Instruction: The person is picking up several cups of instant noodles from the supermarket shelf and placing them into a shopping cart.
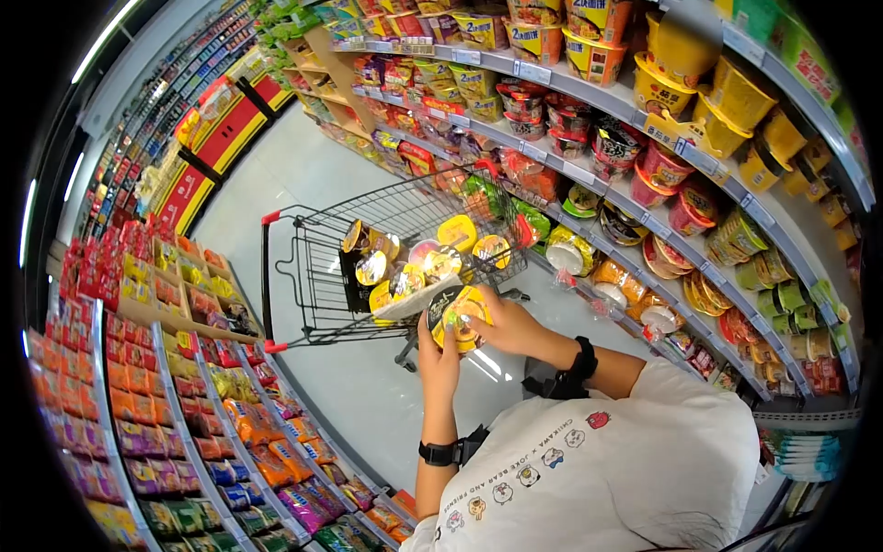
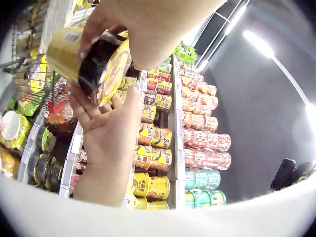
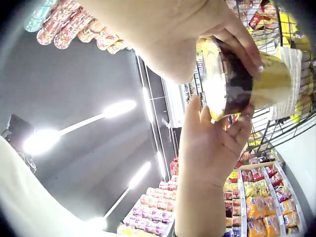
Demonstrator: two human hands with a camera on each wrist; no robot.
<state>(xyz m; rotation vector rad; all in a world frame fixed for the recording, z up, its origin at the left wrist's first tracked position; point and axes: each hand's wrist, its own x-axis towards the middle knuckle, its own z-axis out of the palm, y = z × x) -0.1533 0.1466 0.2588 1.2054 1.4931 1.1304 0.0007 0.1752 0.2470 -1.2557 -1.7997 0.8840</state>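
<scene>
Both hands hold one instant noodle cup (image 1: 460, 317), yellow below with a black band and a printed lid, tilted over the near side of the shopping cart. My left hand (image 1: 440, 357) grips it from one side, fingers against its wall. On the opposite side, my right hand (image 1: 508, 327) holds it near the lid edge. In the left wrist view the right hand (image 2: 106, 133) has its fingers under the tilted cup (image 2: 96, 69). In the right wrist view the left hand (image 3: 210, 153) supports the cup (image 3: 237, 81) from below, while the right hand (image 3: 232, 29) lies over its top side.
The wire shopping cart (image 1: 313, 313) holds several noodle cups (image 1: 455, 232) and a white flat piece (image 1: 418, 302) beside the held cup. Shelves of cup noodles (image 1: 681, 152) curve along the right. Bagged noodles (image 1: 248, 423) fill shelves on the left. Grey floor (image 1: 340, 170) runs between.
</scene>
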